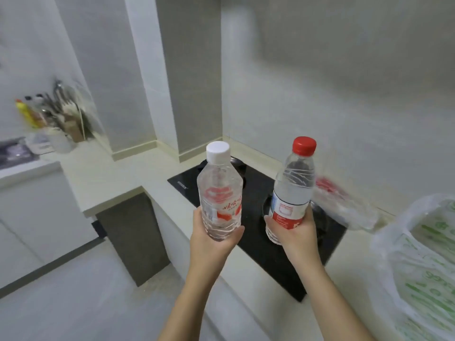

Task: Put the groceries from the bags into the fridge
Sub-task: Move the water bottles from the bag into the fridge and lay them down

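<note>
My left hand (pixel 211 239) grips the base of a clear water bottle with a white cap (pixel 219 190), held upright above the counter's edge. My right hand (pixel 293 232) holds a second water bottle with a red cap (pixel 293 185) by its red and white label, tilted slightly left. Both bottles hover over the black stove top (pixel 256 193). A white plastic bag with green print (pixel 423 267) stands open at the right edge of the counter. Beyond the red-capped bottle a clear bag with red print (pixel 342 205) lies on the counter. The fridge is out of view.
The pale counter (pixel 110 175) runs in an L from the stove to the left. In the far left corner stand a yellow bottle (pixel 27 114), a knife block (pixel 71 121) and utensils. Grey tiled walls close the back. The floor (pixel 73 291) lies lower left.
</note>
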`<move>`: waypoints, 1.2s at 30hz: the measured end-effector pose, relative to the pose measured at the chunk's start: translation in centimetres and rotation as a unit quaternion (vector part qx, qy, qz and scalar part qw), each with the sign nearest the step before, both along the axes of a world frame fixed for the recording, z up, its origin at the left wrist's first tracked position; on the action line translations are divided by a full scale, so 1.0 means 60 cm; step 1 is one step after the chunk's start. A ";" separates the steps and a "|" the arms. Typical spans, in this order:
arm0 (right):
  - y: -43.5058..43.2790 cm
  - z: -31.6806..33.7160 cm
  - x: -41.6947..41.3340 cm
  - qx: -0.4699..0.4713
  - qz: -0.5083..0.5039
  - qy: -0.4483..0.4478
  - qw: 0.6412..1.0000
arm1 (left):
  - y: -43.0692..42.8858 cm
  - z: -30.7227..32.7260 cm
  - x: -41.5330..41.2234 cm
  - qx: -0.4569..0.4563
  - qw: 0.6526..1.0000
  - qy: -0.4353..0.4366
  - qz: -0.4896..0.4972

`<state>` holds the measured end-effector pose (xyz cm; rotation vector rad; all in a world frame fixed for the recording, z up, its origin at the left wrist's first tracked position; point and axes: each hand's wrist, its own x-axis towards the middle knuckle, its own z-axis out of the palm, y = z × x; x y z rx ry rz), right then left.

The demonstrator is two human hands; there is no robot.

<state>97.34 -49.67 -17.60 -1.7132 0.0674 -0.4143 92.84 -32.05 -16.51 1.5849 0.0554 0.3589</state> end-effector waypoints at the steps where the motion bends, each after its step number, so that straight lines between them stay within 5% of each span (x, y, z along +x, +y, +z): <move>1: 0.018 0.007 0.007 0.003 0.023 0.001 1.000 | 0.015 0.006 -0.007 0.002 1.000 -0.006 0.025; 15: 0.339 0.074 0.032 -0.016 0.404 -0.016 0.914 | 0.210 0.067 -0.120 0.016 0.935 -0.018 0.353; 36: 0.625 0.094 -0.320 0.003 0.739 0.011 0.673 | 0.266 0.090 -0.523 0.100 0.693 -0.041 0.713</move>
